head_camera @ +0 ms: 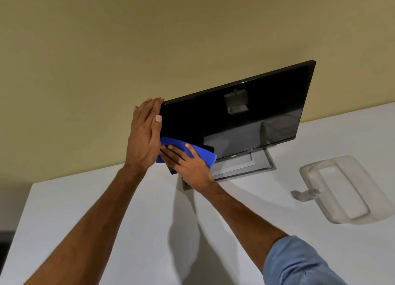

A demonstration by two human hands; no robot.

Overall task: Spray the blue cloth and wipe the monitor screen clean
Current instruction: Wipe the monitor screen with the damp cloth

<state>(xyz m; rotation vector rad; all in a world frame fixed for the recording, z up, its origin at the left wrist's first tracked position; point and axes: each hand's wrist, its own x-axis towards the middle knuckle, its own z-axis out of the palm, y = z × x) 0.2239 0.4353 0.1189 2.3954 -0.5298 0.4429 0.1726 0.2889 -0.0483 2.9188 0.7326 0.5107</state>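
On the white worktop (106, 210), against a yellowish wall (128, 39), a dark monitor (245, 118) is seen standing on a grey stand (241, 165). Its long axis runs across the picture, climbing from lower left to upper right, and the black screen is turned toward the camera, with dim reflections seen in the glass. A blue cloth (205, 156) is pressed flat against the lower left corner of the screen; it is stretched along the bottom edge, with one end showing past the left side of the monitor. The cloth is held down by the right hand (188, 165), its grip an open, flattened palm with fingers spread over the fabric rather than clenched. The left edge of the monitor is steadied by the left hand (145, 135), fingers extended up the side and thumb laid on the front bezel. Well apart to the right, a clear spray bottle (342, 190) is lying on its side, nozzle pointing left; whether liquid is inside cannot be told. A blue sleeve (299, 263) is rolled on the right arm.
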